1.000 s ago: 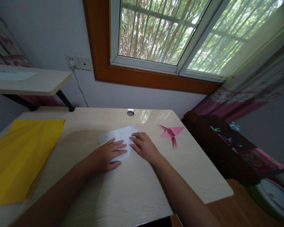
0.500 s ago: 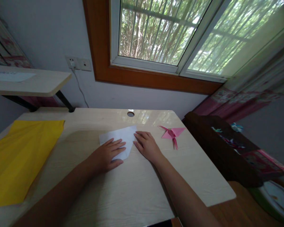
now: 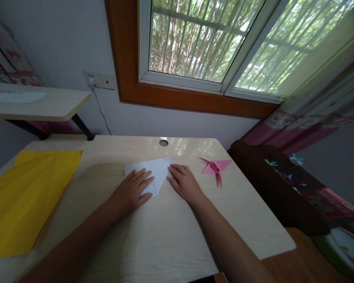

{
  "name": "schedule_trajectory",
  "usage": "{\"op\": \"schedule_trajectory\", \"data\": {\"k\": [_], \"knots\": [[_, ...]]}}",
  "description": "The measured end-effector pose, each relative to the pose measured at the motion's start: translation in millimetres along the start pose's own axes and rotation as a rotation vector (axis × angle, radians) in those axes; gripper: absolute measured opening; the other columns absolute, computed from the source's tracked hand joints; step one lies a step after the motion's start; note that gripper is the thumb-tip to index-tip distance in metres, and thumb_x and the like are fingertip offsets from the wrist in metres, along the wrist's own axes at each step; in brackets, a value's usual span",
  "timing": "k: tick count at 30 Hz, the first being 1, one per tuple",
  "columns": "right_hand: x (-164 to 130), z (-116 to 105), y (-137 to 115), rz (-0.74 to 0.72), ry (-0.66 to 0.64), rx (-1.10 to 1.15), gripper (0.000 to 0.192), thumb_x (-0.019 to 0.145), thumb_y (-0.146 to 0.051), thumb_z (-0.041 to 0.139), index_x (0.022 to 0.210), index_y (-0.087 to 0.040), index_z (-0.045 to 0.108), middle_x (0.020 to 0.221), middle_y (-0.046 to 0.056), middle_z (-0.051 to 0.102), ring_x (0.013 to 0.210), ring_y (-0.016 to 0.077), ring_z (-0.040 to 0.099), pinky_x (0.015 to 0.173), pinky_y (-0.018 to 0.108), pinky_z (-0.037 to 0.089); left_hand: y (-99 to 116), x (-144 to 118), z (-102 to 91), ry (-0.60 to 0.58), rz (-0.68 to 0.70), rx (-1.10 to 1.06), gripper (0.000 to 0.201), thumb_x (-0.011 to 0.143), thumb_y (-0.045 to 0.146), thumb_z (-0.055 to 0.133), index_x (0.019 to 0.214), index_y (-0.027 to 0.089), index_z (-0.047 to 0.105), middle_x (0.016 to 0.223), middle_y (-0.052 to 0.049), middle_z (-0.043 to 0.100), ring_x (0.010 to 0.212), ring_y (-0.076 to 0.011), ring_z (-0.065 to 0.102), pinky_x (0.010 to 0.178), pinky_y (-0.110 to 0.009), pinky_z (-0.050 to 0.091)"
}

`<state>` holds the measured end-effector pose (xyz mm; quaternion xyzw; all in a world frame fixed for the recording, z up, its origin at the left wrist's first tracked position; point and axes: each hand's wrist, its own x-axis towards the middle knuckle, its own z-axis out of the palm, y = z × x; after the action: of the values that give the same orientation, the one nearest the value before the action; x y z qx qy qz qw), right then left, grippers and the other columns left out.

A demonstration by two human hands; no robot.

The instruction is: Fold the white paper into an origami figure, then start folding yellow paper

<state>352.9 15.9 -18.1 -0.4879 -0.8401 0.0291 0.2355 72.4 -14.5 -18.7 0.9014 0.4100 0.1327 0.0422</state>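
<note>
left hand (image 3: 131, 192) flat on white paper (image 3: 156, 169); right hand (image 3: 183, 182) beside it.

both forearms are bare right down to the bottom edge of the view, with no sleeve or cuff showing on either. the left hand (image 3: 131, 192) wears no ring, watch, glove or band. the right hand (image 3: 184, 183) is likewise bare at fingers and wrist. the fingernails look short and unpainted, though the dim light leaves that uncertain.
</note>
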Motion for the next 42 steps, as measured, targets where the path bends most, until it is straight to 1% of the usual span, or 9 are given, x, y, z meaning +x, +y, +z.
{"op": "schedule_trajectory", "data": {"k": [6, 9, 14, 18, 23, 26, 31, 36, 42], "knots": [[0.2, -1.7, -1.1, 0.000, 0.004, 0.015, 0.040, 0.098, -0.035, 0.061, 0.136, -0.023, 0.062, 0.137, 0.010, 0.063, 0.125, 0.0309, 0.054, 0.104, 0.053, 0.050, 0.3, -0.3, -2.6, -0.037, 0.003, 0.018, 0.056, 0.101, 0.047, 0.048, 0.153, 0.025, 0.043, 0.162, -0.008, 0.040, 0.152, -0.0295, 0.031, 0.124, -0.053, 0.022], [0.0, -3.8, -2.6, -0.025, 0.009, 0.032, 0.039, 0.098, -0.034, 0.061, 0.135, -0.024, 0.063, 0.135, 0.010, 0.064, 0.124, 0.0305, 0.055, 0.105, 0.053, 0.050, -0.5, -0.2, -2.9, -0.058, 0.003, 0.024, 0.057, 0.101, 0.048, 0.049, 0.153, 0.028, 0.043, 0.164, -0.008, 0.037, 0.153, -0.0309, 0.029, 0.124, -0.054, 0.022], [-1.1, -6.7, -7.9, -0.101, 0.034, 0.073, 0.037, 0.097, -0.032, 0.062, 0.133, -0.025, 0.064, 0.131, 0.009, 0.067, 0.123, 0.0299, 0.055, 0.106, 0.053, 0.049, -3.1, -0.6, -0.1, -0.070, 0.031, 0.008, 0.058, 0.098, 0.051, 0.052, 0.153, 0.032, 0.044, 0.165, -0.008, 0.034, 0.153, -0.0329, 0.027, 0.123, -0.057, 0.022], [-1.2, -7.1, -13.9, -0.209, 0.050, 0.136, 0.035, 0.097, -0.027, 0.062, 0.132, -0.026, 0.066, 0.127, 0.009, 0.070, 0.125, 0.0286, 0.055, 0.108, 0.052, 0.049, -5.1, -1.4, 1.9, -0.062, 0.075, -0.020, 0.060, 0.097, 0.051, 0.055, 0.153, 0.033, 0.043, 0.165, -0.008, 0.035, 0.153, -0.0334, 0.028, 0.123, -0.058, 0.021], [0.2, -5.1, -17.1, -0.289, -0.009, 0.209, 0.034, 0.097, -0.026, 0.063, 0.131, -0.025, 0.067, 0.126, 0.010, 0.070, 0.120, 0.0256, 0.060, 0.105, 0.047, 0.051, -6.7, -2.4, 0.6, -0.057, 0.155, -0.062, 0.064, 0.095, 0.049, 0.059, 0.154, 0.033, 0.042, 0.164, -0.009, 0.036, 0.153, -0.0325, 0.029, 0.124, -0.058, 0.020], [1.1, -4.9, -16.7, -0.279, -0.025, 0.213, 0.032, 0.097, -0.027, 0.063, 0.129, -0.025, 0.068, 0.127, 0.010, 0.069, 0.118, 0.0247, 0.062, 0.104, 0.046, 0.051, -6.1, -2.5, -1.3, -0.060, 0.184, -0.083, 0.063, 0.093, 0.047, 0.061, 0.153, 0.032, 0.044, 0.164, -0.009, 0.037, 0.152, -0.0333, 0.030, 0.123, -0.061, 0.020], [1.9, -6.4, -15.7, -0.230, -0.023, 0.208, 0.027, 0.098, -0.028, 0.061, 0.124, -0.026, 0.071, 0.127, 0.009, 0.070, 0.116, 0.0232, 0.063, 0.104, 0.045, 0.050, -0.5, -1.2, -8.4, -0.037, 0.197, -0.098, 0.060, 0.091, 0.037, 0.063, 0.149, 0.030, 0.048, 0.158, -0.009, 0.046, 0.149, -0.0313, 0.037, 0.123, -0.062, 0.020], [1.8, -6.5, -8.1, -0.131, 0.027, 0.171, 0.021, 0.099, -0.027, 0.058, 0.113, -0.025, 0.075, 0.120, 0.008, 0.072, 0.110, 0.0233, 0.064, 0.101, 0.045, 0.050, 4.5, 1.1, -19.8, 0.103, 0.195, -0.086, 0.060, 0.088, 0.023, 0.062, 0.146, 0.028, 0.051, 0.150, -0.007, 0.056, 0.147, -0.0291, 0.040, 0.127, -0.060, 0.013], [0.0, -6.7, 1.0, -0.030, 0.051, 0.122, 0.017, 0.096, -0.033, 0.064, 0.106, -0.023, 0.074, 0.117, 0.010, 0.070, 0.109, 0.0254, 0.061, 0.099, 0.045, 0.049, -1.7, 3.1, -19.8, 0.234, 0.076, -0.109, 0.059, 0.086, 0.014, 0.057, 0.144, 0.024, 0.051, 0.140, -0.007, 0.063, 0.141, -0.0257, 0.049, 0.127, -0.055, 0.021]]}}
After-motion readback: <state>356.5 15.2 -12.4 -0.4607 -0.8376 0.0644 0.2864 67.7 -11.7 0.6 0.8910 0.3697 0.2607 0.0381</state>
